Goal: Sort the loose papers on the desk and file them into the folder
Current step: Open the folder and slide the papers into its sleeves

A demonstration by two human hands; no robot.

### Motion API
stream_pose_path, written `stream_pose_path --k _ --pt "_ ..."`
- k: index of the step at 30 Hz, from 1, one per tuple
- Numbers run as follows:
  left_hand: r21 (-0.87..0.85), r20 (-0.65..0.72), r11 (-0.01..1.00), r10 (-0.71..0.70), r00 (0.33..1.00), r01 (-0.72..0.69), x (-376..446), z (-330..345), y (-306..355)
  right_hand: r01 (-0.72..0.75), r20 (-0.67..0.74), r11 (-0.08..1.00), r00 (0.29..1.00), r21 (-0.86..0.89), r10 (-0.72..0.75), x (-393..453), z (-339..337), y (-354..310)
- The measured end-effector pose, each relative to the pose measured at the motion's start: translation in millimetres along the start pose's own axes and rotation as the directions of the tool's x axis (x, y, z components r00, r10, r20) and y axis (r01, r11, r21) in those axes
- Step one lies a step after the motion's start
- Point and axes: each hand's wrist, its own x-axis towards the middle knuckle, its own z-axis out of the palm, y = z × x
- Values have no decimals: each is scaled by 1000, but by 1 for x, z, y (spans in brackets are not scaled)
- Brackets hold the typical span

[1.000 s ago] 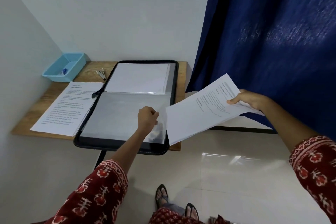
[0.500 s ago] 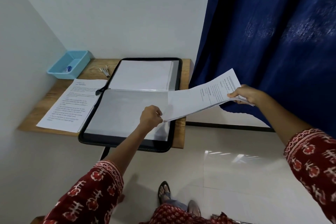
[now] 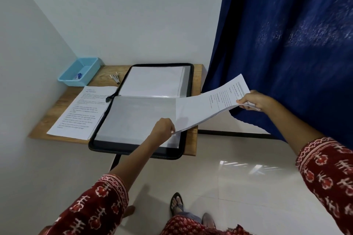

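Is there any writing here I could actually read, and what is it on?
Held sheet, gripped by the right hand: printed headings and lines, too small and tilted to read.
Sheet on the desk: a bold heading and paragraphs, too blurred to read.
Folder, blue tray: no text visible.

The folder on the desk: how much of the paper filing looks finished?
Done: the folder lies open, with white pages in its far half. In hand: the right hand holds a few printed sheets at one end, while the left hand pinches the clear sleeve where they meet it. Left: the paper stack beside the folder still lies on the desk.
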Motion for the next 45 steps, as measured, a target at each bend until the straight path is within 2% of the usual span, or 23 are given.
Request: stream_pose_path --k 5,13,15,18,19,21,24,26,32,34,36,38,40,45 --pt "145 62 989 -1 998 -8 -5 16 6 31 -25 1000 999 5 -31 2 2 6" --pt "293 58 954 45 997 -60 -9 30 21 76 -11 997 997 -12 -76 -3 2 2" --pt "250 92 964 71 993 -92 -8 29 18 84 -21 996 996 -2 -84 -4 1 2" --pt "-71 120 993 103 987 -95 -8 25 3 75 -25 997 997 11 -74 -3 3 4" --pt "-170 110 982 106 988 -86 -10 23 -3 68 -18 998 998 16 -68 -2 5 7" --pt "-196 65 975 117 991 -102 -11 21 -15 51 -8 999 999 17 -51 0 8 12" --pt "-9 25 994 113 993 -112 -14 21 -27 52 -13 998 999 27 -51 3 11 20" --pt "95 -29 993 68 997 -65 -15 25 -32 61 -15 997 998 53 -60 6 11 24" --pt "90 -176 995 60 983 -45 -22 43 -34 95 -40 994 995 47 -94 9 8 26" --pt "72 -265 994 102 959 -86 -25 44 -35 101 -37 994 994 33 -100 10 5 24" --pt "126 -341 973 226 912 -194 -26 45 -39 110 -23 994 994 28 -109 11 2 21" --pt "229 -317 941 313 895 -249 -27 43 -39 106 -16 994 994 19 -106 12 -1 19" --pt "262 -283 925 347 894 -276 -26 43 -37 100 -13 995 995 3 -100 11 -3 17" --pt "230 -341 952 274 899 -203 -21 52 -42 27 3 1000 1000 1 -27 6 -5 17"
